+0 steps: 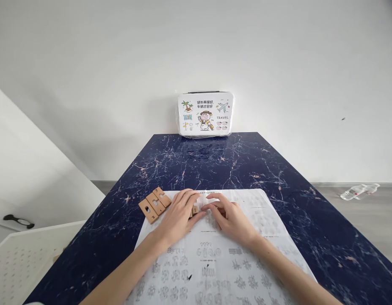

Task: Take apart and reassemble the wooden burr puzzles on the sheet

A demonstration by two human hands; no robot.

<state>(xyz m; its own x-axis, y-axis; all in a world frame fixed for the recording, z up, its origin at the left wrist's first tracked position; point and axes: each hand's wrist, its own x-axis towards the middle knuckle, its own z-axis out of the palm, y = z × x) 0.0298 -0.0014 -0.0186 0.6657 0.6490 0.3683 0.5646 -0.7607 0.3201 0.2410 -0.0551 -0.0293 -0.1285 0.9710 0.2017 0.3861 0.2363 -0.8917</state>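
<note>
Both my hands rest on a white printed sheet lying on a dark blue marble table. My left hand lies with fingers curled over small wooden blocks between the two hands. My right hand reaches its fingertips to the same blocks, fingers together and bent. Just left of my left hand lie three flat wooden puzzle pieces side by side, partly on the sheet's corner. What exactly sits under the fingers is mostly hidden.
A white box with cartoon travel pictures stands against the wall at the table's far edge. A white perforated panel sits low at the left. A clear plastic bottle lies on the floor at the right.
</note>
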